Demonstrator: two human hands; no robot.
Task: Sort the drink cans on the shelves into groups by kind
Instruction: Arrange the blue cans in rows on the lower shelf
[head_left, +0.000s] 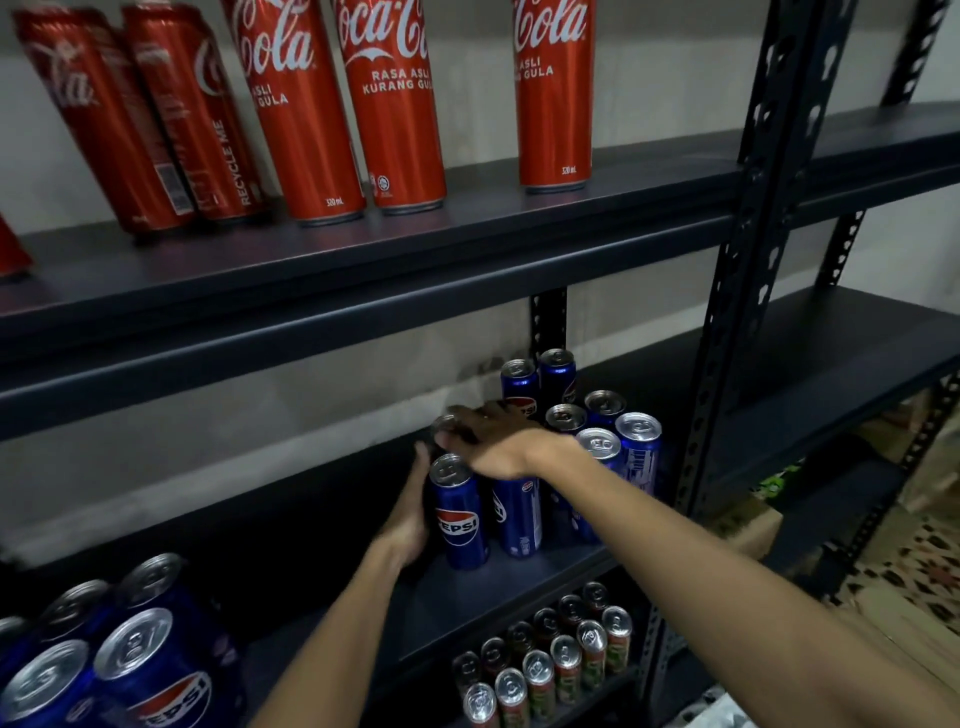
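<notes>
At frame centre, middle shelf (322, 525) | Pepsi can (460, 514) upright, long axis vertical | left hand (410, 519) wraps its left side, nearer | right hand (493, 441), fingers curled over a blurred can top behind | Pepsi group (608, 441) just right.

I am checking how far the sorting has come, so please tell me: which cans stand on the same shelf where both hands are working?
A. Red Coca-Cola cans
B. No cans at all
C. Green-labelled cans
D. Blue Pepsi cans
D: the left hand and right hand are at a cluster of blue Pepsi cans on the middle shelf; the red Coca-Cola cans stand one shelf above.
</notes>
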